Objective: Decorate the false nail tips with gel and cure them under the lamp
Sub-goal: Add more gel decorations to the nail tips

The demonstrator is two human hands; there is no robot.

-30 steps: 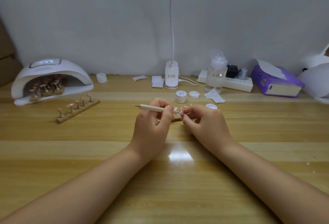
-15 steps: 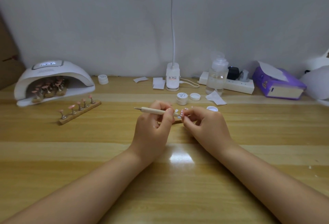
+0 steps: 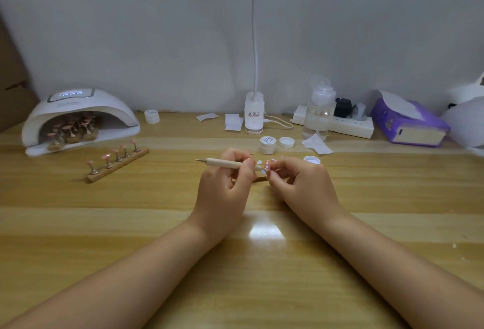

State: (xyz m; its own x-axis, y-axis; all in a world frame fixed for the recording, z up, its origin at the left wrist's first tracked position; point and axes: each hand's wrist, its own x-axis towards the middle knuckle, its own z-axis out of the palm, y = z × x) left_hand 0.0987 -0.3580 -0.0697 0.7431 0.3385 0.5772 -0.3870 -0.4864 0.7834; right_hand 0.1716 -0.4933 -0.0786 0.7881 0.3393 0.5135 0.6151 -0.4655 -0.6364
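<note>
- L hand [image 3: 222, 192] mid-table, fingers curled round wooden dotting tool [image 3: 230, 163]; tool lies approx. level, tip at the nail tip.
- R hand [image 3: 301, 184] just beside it, pinching pink nail tip [image 3: 267, 166] w/ white dots.
- Curing lamp [image 3: 78, 116] at table's back left corner, lit, racks of tips inside.
- Wooden rack [image 3: 117, 162] w/ five pink tips in front of lamp.
- Gel pot [image 3: 267, 144], loose lid [image 3: 286, 142] behind the hands.

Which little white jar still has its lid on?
The little white jar at the back, right of the curing lamp. The other jar, near the hands, stands open.
</note>
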